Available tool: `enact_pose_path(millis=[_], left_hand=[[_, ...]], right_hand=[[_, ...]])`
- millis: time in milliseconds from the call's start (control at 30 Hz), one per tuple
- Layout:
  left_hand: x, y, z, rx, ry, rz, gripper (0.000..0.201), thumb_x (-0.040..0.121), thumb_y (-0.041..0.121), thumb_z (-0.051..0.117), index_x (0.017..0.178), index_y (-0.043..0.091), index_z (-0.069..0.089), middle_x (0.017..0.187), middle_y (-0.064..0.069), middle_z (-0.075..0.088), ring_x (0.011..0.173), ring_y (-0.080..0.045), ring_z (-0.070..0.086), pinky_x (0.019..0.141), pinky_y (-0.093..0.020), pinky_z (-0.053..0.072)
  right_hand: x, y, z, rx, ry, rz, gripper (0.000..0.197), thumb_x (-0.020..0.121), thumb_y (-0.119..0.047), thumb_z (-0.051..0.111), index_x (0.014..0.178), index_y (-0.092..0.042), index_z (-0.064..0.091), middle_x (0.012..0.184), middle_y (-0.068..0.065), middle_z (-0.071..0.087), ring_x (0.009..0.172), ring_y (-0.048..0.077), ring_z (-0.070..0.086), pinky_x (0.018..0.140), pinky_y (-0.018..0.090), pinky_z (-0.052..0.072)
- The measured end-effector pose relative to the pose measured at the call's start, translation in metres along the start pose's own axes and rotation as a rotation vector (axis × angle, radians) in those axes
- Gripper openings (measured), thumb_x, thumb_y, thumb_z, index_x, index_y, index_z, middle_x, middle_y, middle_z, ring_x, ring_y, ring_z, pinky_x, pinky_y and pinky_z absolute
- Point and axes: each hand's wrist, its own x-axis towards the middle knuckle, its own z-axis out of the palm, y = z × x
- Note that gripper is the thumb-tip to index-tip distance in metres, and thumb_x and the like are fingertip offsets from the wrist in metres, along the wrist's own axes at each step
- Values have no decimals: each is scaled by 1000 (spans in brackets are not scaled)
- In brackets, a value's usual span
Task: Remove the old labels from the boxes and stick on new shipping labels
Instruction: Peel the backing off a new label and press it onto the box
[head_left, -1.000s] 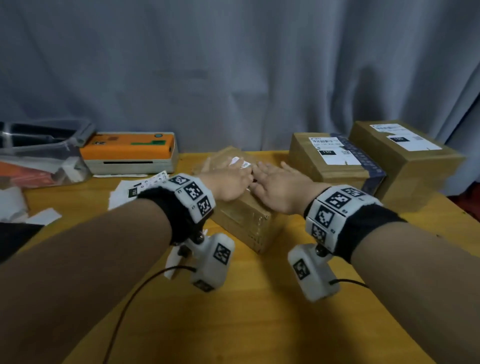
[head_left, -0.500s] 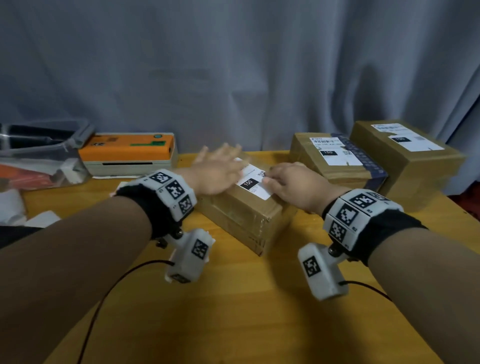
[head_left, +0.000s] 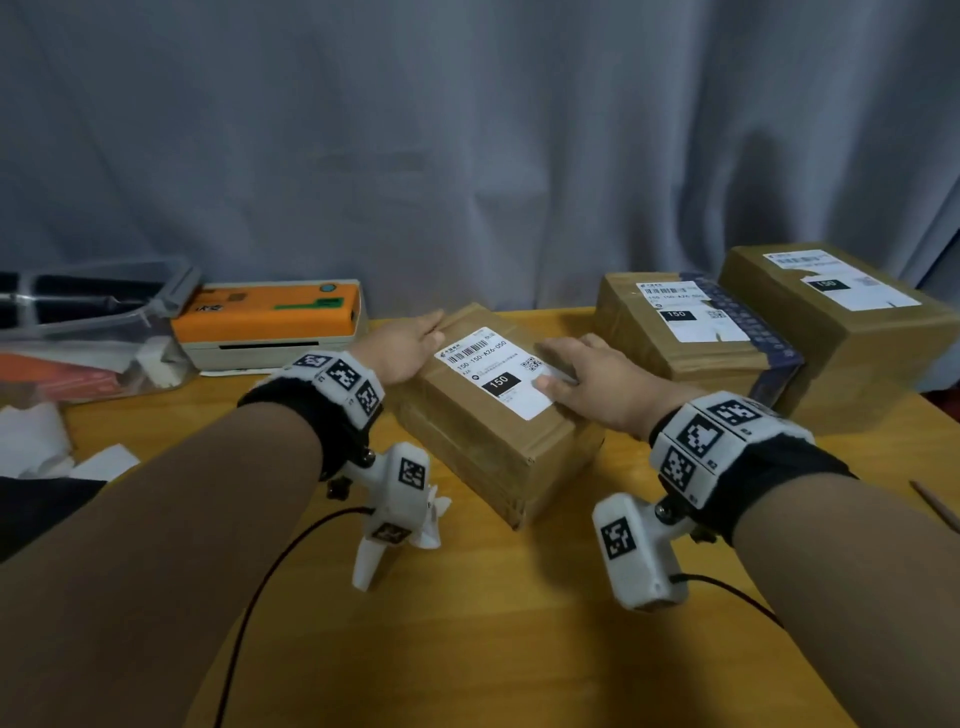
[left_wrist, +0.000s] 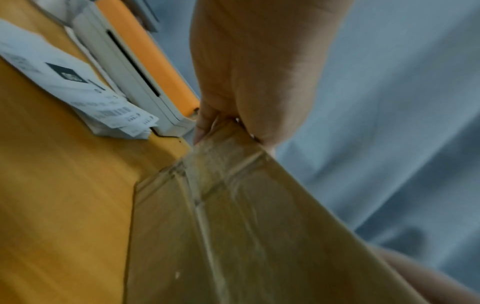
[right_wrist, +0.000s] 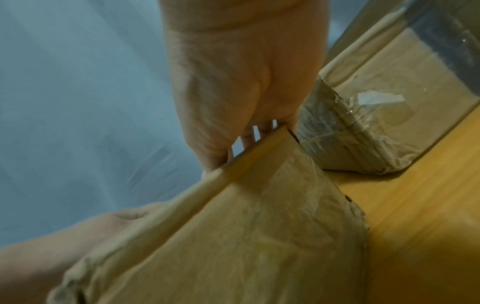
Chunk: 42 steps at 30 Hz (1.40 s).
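Bare table (head_left: 467, 623) before box (head_left: 483, 447)

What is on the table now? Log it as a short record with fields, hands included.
near box: cardboard box, angled on the wooden table
label: white shipping label on its top
left hand: left hand rests on the box's far left edge
right hand: right hand, fingers flat on the label's right edge
other boxes: two labelled boxes at right
printer: orange label printer at left
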Motion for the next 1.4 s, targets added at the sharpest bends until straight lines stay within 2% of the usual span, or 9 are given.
enact_pose_path(millis=[167, 267, 500, 600, 767, 933, 1067, 1200, 1400], left_hand=[[-3, 26, 6, -64, 37, -180, 97, 80, 76, 40, 145, 6, 24, 146, -12, 39, 129, -31, 44, 101, -38, 39], [7, 30, 6, -58, 2, -284, 114, 67, 81, 53, 147, 10, 14, 148, -9, 36, 129, -32, 44, 97, -39, 40], [6, 30, 7, -143, 101, -241, 62, 97, 49, 35, 130, -2, 47, 130, -15, 54, 106, -30, 54, 78, -31, 37], [-9, 14, 6, -263, 157, -281, 74, 92, 60, 31, 127, -1, 52, 132, -18, 54, 115, -33, 53, 98, -36, 40], [-84, 33, 32, -887, -3, -290, 60, 82, 63, 54, 125, 21, 53, 121, 1, 60, 111, -19, 55, 95, -33, 43], [-125, 57, 57, -1132, 258, -36, 55, 83, 25, 70, 129, 16, 40, 112, 6, 64, 93, -6, 63, 75, -25, 53], [-164, 80, 48, -1081, 422, 216, 50, 88, 28, 64, 131, 24, 38, 103, 24, 55, 83, 17, 58, 63, -8, 49], [-184, 120, 41, -1074, 424, 360, 45, 95, 33, 51, 137, 19, 41, 125, 11, 57, 106, 3, 56, 69, -5, 48], [-189, 204, 62, -1090, 293, 510, 44, 99, 32, 43, 140, 16, 38, 128, 3, 57, 104, -3, 59, 77, -10, 51]], right_hand=[[-6, 1, 2, 189, 4, 114, 76, 89, -46, 56, 149, -16, 22, 149, 7, 35, 124, 23, 45, 95, 29, 43], [-12, -5, 3, 293, -15, 170, 75, 88, -43, 60, 148, -21, 22, 146, 6, 35, 113, 31, 51, 73, 43, 58], [-19, 0, 10, 451, 25, 216, 72, 87, -37, 64, 147, -21, 27, 148, 5, 33, 124, 37, 45, 67, 51, 58], [-25, 5, 13, 498, 78, 216, 69, 87, -37, 64, 145, -20, 31, 146, 5, 36, 124, 37, 46, 69, 54, 58], [-46, 4, 24, 621, 259, 170, 55, 89, -32, 63, 137, -13, 45, 132, 6, 49, 112, 36, 54, 60, 57, 57], [-93, -4, 36, 759, 472, 5, 43, 88, -27, 64, 126, -13, 48, 109, -4, 57, 105, 23, 60, 84, 50, 55], [-142, -13, 15, 843, 583, -104, 60, 70, -48, 75, 116, -16, 55, 111, 0, 64, 97, 20, 66, 77, 46, 58], [-187, -2, -14, 735, 760, -118, 58, 75, -44, 75, 120, -16, 53, 109, -7, 64, 97, 10, 64, 85, 39, 56], [-246, 49, -38, 684, 1017, -76, 43, 83, -36, 69, 119, -15, 57, 102, -12, 66, 94, 2, 63, 88, 31, 54]])
